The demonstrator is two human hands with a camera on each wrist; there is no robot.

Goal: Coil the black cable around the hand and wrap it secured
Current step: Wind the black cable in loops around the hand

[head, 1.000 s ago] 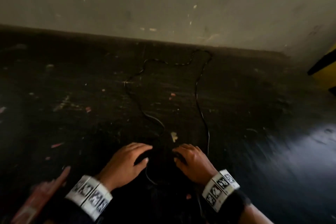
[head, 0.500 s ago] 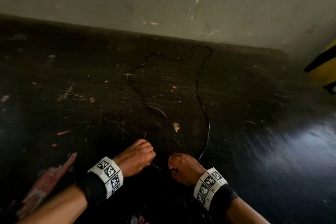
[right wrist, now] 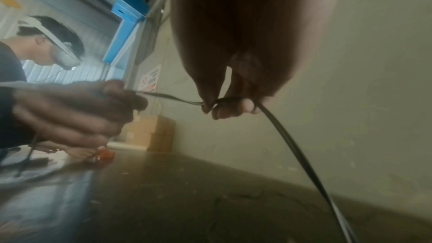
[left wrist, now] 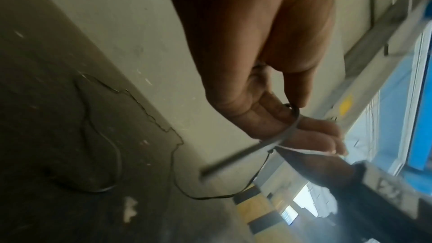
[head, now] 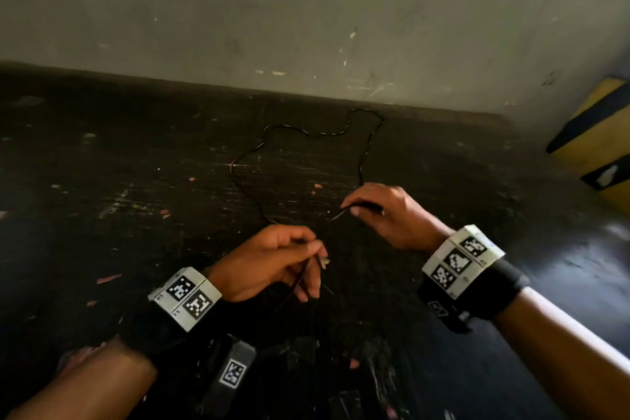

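Observation:
A thin black cable (head: 364, 153) lies in a big loose loop on the dark floor, reaching back to the wall. My left hand (head: 272, 261) is raised above the floor and pinches the cable between thumb and fingers, a short end hanging below it. In the left wrist view the cable (left wrist: 287, 136) crosses the fingers. My right hand (head: 381, 211) is higher and farther right, pinching the cable (right wrist: 294, 145) between thumb and forefinger. A short stretch of cable spans between the two hands (right wrist: 177, 98).
A pale wall (head: 306, 27) closes the floor behind the loop. A yellow and black striped block (head: 596, 143) stands at the right. The dark floor (head: 119, 181) is scuffed, with small scraps of litter. Cardboard boxes (right wrist: 151, 134) stand by the wall.
Both hands have lifted off the floor with the cable. The right hand has moved up and to the right, drawing a stretch of cable out between the hands.

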